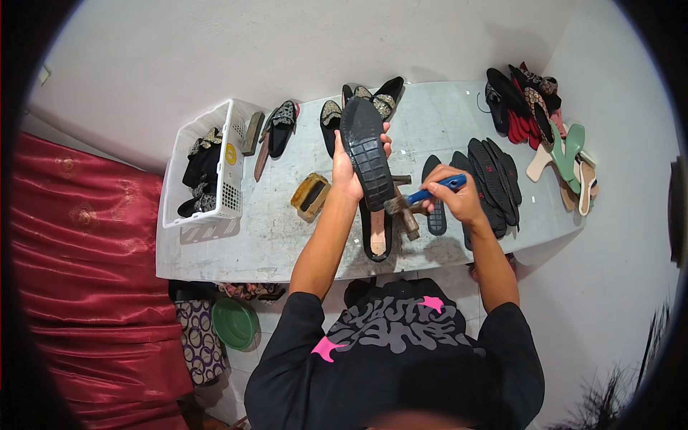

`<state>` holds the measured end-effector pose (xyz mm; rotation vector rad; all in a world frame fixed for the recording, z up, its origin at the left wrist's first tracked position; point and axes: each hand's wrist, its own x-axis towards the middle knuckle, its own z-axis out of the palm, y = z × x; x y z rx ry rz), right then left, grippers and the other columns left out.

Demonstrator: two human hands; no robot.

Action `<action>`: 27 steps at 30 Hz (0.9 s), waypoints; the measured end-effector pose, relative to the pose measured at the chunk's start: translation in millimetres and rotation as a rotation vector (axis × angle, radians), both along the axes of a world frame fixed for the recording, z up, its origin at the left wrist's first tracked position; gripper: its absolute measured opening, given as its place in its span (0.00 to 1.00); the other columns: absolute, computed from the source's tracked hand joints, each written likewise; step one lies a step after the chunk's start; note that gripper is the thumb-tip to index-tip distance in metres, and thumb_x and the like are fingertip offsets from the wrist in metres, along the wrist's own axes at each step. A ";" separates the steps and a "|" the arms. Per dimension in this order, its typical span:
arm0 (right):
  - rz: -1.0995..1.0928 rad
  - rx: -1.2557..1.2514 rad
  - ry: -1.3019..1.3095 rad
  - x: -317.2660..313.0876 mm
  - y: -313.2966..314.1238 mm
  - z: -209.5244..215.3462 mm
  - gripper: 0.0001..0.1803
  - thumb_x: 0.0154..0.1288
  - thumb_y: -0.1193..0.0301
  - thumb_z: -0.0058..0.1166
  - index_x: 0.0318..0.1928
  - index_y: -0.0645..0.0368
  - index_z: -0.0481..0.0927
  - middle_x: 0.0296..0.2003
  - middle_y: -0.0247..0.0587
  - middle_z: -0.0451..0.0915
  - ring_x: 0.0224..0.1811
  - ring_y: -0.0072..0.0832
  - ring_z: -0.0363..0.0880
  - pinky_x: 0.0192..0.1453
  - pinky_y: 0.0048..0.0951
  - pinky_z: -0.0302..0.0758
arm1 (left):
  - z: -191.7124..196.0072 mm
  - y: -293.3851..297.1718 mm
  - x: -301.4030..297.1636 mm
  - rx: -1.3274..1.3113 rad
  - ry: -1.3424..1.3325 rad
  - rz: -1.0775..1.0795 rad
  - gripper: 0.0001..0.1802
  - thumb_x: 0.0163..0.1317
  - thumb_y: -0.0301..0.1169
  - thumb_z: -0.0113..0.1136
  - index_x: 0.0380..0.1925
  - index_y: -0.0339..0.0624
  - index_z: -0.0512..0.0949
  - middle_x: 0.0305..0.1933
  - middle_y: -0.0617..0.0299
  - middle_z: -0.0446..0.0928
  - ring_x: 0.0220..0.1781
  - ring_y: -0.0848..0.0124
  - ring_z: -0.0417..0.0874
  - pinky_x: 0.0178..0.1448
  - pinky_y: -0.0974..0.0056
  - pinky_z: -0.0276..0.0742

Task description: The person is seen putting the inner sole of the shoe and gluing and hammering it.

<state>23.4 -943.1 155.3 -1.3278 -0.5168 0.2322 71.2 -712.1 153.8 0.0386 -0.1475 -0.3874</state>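
My left hand is wrapped round a black shoe sole, fingers at its right edge. The sole is held up over the table, its heel end toward me, with a blocky pattern and a shiny, wet-looking surface. In my right hand is a brush with a blue handle. Its bristles are at the heel end of the sole; whether they touch it I cannot tell. Partly hidden beneath lies a black flat shoe with a pale insole. Beside it is a hammer-like tool, partly covered.
Several black soles lie to the right on the grey-white table. Left stand a yellowish container, a black shoe and a white basket of shoes. More shoes and a shoe pile are farther back, with green pieces.
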 end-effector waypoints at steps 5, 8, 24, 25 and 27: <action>-0.195 0.122 -0.073 4.9 -12.6 8.5 0.07 0.65 0.78 0.50 0.33 0.71 0.78 0.32 0.47 0.76 0.26 0.28 0.80 0.26 0.23 0.78 | -4.7 5.5 1.4 0.058 0.059 0.014 0.47 0.68 0.63 0.32 0.63 0.23 0.54 0.46 0.48 0.68 0.45 0.58 0.74 0.50 0.58 0.80; -0.047 0.297 -0.109 2.9 -4.8 8.6 0.08 0.65 0.77 0.48 0.34 0.72 0.77 0.34 0.50 0.75 0.25 0.30 0.80 0.24 0.24 0.79 | -7.1 9.0 1.8 -0.005 0.055 -0.089 0.47 0.68 0.63 0.32 0.64 0.24 0.54 0.43 0.48 0.68 0.44 0.58 0.75 0.49 0.58 0.80; -0.196 0.224 -0.112 13.0 -11.8 30.7 0.07 0.67 0.76 0.50 0.34 0.69 0.77 0.33 0.47 0.77 0.26 0.28 0.80 0.27 0.24 0.77 | 5.5 -18.7 -33.9 0.556 -0.061 0.045 0.50 0.62 0.71 0.28 0.62 0.34 0.63 0.57 0.44 0.72 0.51 0.57 0.79 0.52 0.51 0.82; -0.268 0.331 -0.166 16.7 -13.0 36.9 0.07 0.67 0.76 0.49 0.36 0.69 0.76 0.34 0.47 0.77 0.27 0.29 0.80 0.28 0.24 0.77 | 4.9 -20.0 -36.0 0.636 -0.061 0.024 0.50 0.63 0.71 0.28 0.62 0.34 0.63 0.56 0.44 0.72 0.51 0.57 0.79 0.51 0.51 0.82; -0.319 0.386 -0.187 22.7 -14.9 44.8 0.08 0.68 0.75 0.49 0.38 0.70 0.76 0.35 0.49 0.77 0.29 0.31 0.80 0.29 0.26 0.78 | 5.3 -23.4 -40.4 0.696 -0.091 0.026 0.48 0.64 0.69 0.27 0.62 0.34 0.64 0.56 0.44 0.72 0.52 0.58 0.79 0.51 0.53 0.82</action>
